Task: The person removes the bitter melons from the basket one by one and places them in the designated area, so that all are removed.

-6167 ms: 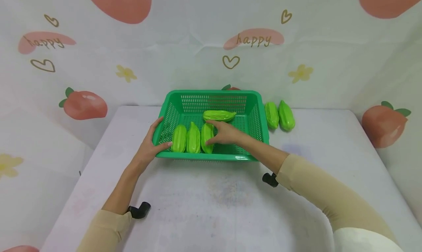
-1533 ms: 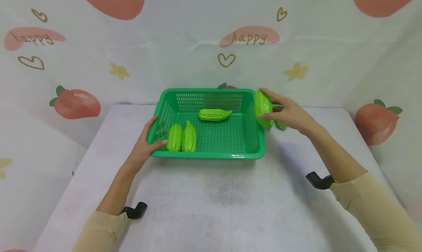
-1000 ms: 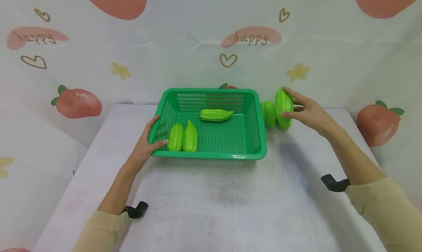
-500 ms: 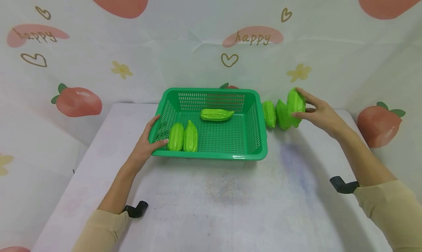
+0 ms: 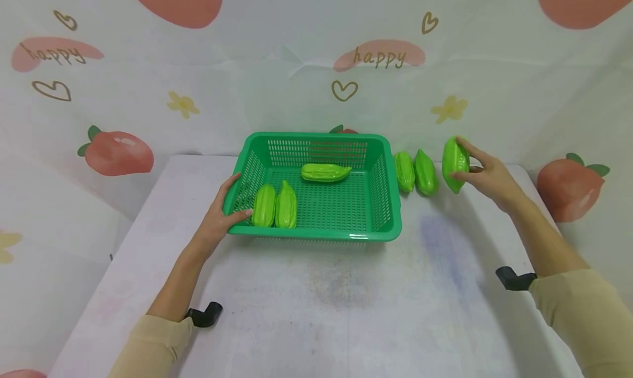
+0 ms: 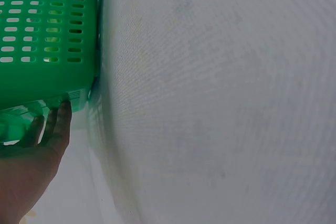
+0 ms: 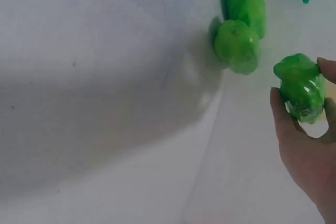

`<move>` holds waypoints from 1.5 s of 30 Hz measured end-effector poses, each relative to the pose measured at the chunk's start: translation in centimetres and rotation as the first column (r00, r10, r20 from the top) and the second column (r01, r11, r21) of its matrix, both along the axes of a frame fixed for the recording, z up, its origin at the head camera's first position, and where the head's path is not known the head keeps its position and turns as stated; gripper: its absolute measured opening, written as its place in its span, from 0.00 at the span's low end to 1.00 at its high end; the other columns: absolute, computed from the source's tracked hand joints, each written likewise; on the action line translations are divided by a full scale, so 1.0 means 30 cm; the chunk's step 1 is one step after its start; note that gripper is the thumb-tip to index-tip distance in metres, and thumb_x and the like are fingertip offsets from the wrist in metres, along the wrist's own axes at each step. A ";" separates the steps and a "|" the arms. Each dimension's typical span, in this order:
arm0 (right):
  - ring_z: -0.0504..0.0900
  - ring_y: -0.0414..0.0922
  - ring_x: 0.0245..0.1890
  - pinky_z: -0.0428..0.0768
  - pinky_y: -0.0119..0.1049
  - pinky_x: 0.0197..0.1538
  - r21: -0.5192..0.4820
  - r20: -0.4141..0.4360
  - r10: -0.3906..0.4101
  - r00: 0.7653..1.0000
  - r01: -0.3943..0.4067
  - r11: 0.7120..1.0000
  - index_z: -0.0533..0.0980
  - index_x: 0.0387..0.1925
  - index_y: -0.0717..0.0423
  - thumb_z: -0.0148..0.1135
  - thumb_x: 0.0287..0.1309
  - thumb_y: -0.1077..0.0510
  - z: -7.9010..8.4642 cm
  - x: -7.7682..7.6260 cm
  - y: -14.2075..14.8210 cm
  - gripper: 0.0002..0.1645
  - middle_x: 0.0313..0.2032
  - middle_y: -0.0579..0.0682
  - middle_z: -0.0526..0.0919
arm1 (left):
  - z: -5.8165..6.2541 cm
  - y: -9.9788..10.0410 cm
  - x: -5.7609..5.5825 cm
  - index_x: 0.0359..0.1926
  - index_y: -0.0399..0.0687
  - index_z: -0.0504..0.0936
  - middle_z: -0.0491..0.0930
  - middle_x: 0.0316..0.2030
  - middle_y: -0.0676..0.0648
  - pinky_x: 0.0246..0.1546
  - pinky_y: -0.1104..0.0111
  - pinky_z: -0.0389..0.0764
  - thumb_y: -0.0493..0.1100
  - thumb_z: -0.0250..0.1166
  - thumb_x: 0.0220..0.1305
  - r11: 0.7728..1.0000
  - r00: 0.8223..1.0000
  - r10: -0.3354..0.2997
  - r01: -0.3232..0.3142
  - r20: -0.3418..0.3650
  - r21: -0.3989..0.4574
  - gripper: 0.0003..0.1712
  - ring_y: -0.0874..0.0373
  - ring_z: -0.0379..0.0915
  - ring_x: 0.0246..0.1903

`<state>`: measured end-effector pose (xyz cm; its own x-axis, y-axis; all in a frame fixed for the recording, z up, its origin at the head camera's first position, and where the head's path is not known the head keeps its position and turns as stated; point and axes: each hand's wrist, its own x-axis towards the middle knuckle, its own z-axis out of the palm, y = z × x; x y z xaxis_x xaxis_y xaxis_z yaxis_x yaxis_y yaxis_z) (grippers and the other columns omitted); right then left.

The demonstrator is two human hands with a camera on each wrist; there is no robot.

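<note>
My right hand pinches a bright green, ridged bitter melon between thumb and fingertips, above the table's back right. In the right wrist view the held bitter melon sits between the fingers, apart from the pair beside it. That pair, a bitter melon near the basket and another bitter melon, lies on the table. My left hand grips the left rim of the green basket, thumb over the inside. Two bitter melons lie lengthwise at its front left; one bitter melon lies crosswise at the back.
The white table has a printed cloth hanging behind its back edge. A black wrist camera mount sticks out from the right forearm, and a similar black mount from the left.
My right hand has taken one bitter melon out of the basket and carried it right, past the two on the table. In the last half second it moved slightly right and lower. The left hand stays.
</note>
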<state>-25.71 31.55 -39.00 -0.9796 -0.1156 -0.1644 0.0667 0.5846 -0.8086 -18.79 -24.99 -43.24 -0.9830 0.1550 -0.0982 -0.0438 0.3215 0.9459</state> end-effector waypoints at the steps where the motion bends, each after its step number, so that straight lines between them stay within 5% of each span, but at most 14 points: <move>1: 0.57 0.70 0.69 0.58 0.67 0.64 0.007 -0.002 -0.002 1.000 0.002 1.000 0.42 0.78 0.32 0.63 0.66 0.54 -0.007 0.001 0.004 0.52 0.77 0.59 0.42 | 0.001 0.000 0.000 0.79 0.70 0.42 0.38 0.78 0.47 0.67 0.41 0.47 0.42 0.63 0.67 1.000 1.000 0.000 0.000 0.000 -0.001 0.51 0.42 0.40 0.73; 24: 0.56 0.66 0.71 0.61 0.60 0.67 -0.030 -0.033 -0.028 0.999 0.027 0.999 0.45 0.78 0.34 0.60 0.69 0.53 -0.110 -0.025 0.051 0.47 0.77 0.58 0.45 | -0.007 0.004 -0.006 0.79 0.72 0.43 0.38 0.78 0.50 0.69 0.41 0.45 0.42 0.63 0.67 1.000 1.000 0.009 -0.009 -0.009 0.016 0.50 0.45 0.38 0.75; 28: 0.56 0.64 0.71 0.69 0.42 0.64 0.005 -0.020 -0.035 0.999 0.036 0.999 0.45 0.78 0.34 0.60 0.69 0.51 -0.129 -0.029 0.056 0.46 0.77 0.59 0.46 | -0.010 0.001 -0.003 0.79 0.72 0.43 0.38 0.78 0.49 0.68 0.41 0.46 0.42 0.63 0.67 1.000 1.000 0.010 -0.010 -0.007 0.010 0.50 0.45 0.38 0.74; 32: 0.55 0.64 0.71 0.68 0.21 0.49 0.002 -0.006 -0.044 0.999 0.044 0.999 0.46 0.78 0.37 0.60 0.68 0.50 -0.142 -0.030 0.058 0.46 0.76 0.62 0.48 | -0.012 0.000 -0.003 0.79 0.71 0.43 0.39 0.78 0.49 0.69 0.41 0.46 0.42 0.63 0.67 1.000 1.000 0.011 -0.011 -0.008 0.010 0.50 0.44 0.39 0.74; 35: 0.55 0.65 0.71 0.66 0.17 0.44 0.003 -0.004 -0.045 0.999 0.045 0.999 0.47 0.78 0.41 0.60 0.68 0.50 -0.153 -0.032 0.060 0.45 0.75 0.64 0.49 | -0.014 -0.001 -0.003 0.79 0.72 0.43 0.39 0.78 0.49 0.68 0.42 0.46 0.42 0.63 0.67 1.000 1.000 0.013 -0.013 -0.006 0.013 0.50 0.44 0.39 0.74; 37: 0.56 0.65 0.71 0.67 0.19 0.47 0.012 -0.001 -0.044 0.999 0.044 0.999 0.47 0.78 0.41 0.60 0.68 0.50 -0.160 -0.033 0.060 0.45 0.75 0.65 0.49 | -0.015 -0.001 -0.002 0.79 0.72 0.43 0.39 0.78 0.48 0.68 0.42 0.47 0.42 0.63 0.67 1.000 1.000 0.013 -0.013 -0.004 0.015 0.50 0.44 0.40 0.74; 40: 0.54 0.65 0.71 0.69 0.36 0.62 0.013 0.004 -0.044 0.999 0.044 0.999 0.47 0.78 0.41 0.61 0.68 0.50 -0.171 -0.037 0.060 0.46 0.75 0.65 0.48 | -0.017 -0.002 -0.003 0.79 0.72 0.43 0.40 0.78 0.48 0.68 0.42 0.48 0.42 0.63 0.67 1.000 1.000 0.010 -0.010 -0.007 0.013 0.49 0.44 0.42 0.73; 43: 0.51 0.64 0.73 0.59 0.58 0.68 0.014 0.006 -0.047 0.999 0.047 0.999 0.47 0.78 0.41 0.62 0.67 0.50 -0.180 -0.041 0.059 0.47 0.76 0.63 0.47 | -0.017 -0.002 -0.004 0.79 0.71 0.43 0.40 0.78 0.48 0.68 0.43 0.49 0.42 0.62 0.68 1.000 1.000 0.007 -0.007 -0.011 0.015 0.49 0.44 0.42 0.73; 45: 0.49 0.64 0.73 0.54 0.62 0.69 0.012 0.009 -0.049 0.999 0.049 0.999 0.47 0.78 0.42 0.63 0.67 0.49 -0.186 -0.044 0.058 0.47 0.76 0.63 0.47 | -0.016 -0.002 -0.004 0.79 0.71 0.43 0.40 0.78 0.48 0.68 0.43 0.48 0.42 0.62 0.68 1.000 1.000 0.007 -0.007 -0.013 0.015 0.49 0.44 0.41 0.73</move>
<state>-27.03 33.30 -44.59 -0.9824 -0.0658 -0.1750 0.1032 0.5896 -0.8011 -18.91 -25.05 -43.73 -0.9853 0.1498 -0.0827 -0.0332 0.3069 0.9512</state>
